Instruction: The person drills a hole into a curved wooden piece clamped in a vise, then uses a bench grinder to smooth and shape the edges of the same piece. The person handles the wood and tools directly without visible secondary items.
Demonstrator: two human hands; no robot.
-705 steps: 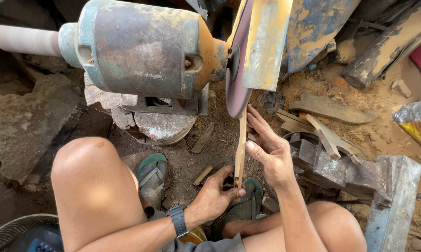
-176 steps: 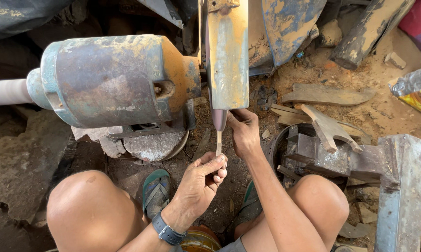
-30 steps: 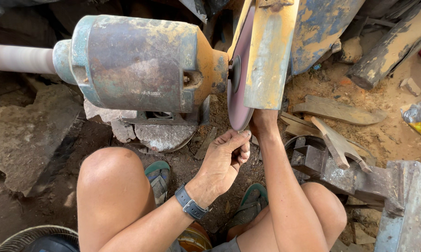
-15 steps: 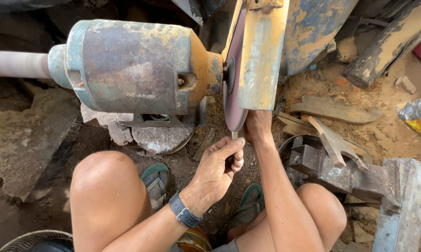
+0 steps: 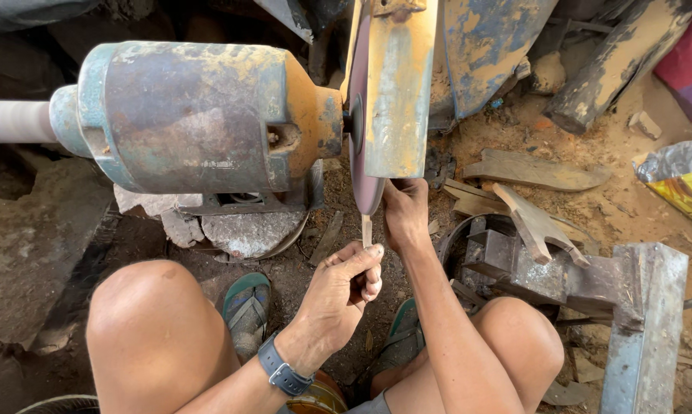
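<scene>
A thin wooden stick (image 5: 367, 229) stands upright with its top end against the lower rim of a pinkish grinding disc (image 5: 361, 153). My left hand (image 5: 346, 287) pinches the stick's lower part between thumb and fingers. My right hand (image 5: 406, 213) is closed beside the stick's upper part, right under the disc and its rusty yellow guard (image 5: 400, 92). The disc is mounted on a worn blue and orange motor (image 5: 200, 119).
I squat with bare knees (image 5: 150, 314) and green sandals (image 5: 248, 307) on dirt. Wooden offcuts (image 5: 530, 172) lie at the right, beside a metal block (image 5: 561, 272) and a steel post (image 5: 645, 330). A shaft (image 5: 12, 121) sticks out left of the motor.
Compared with the oldest frame the stick looks much shorter. Over the last second my hands stay at the disc's lower edge; the view has shifted slightly.
</scene>
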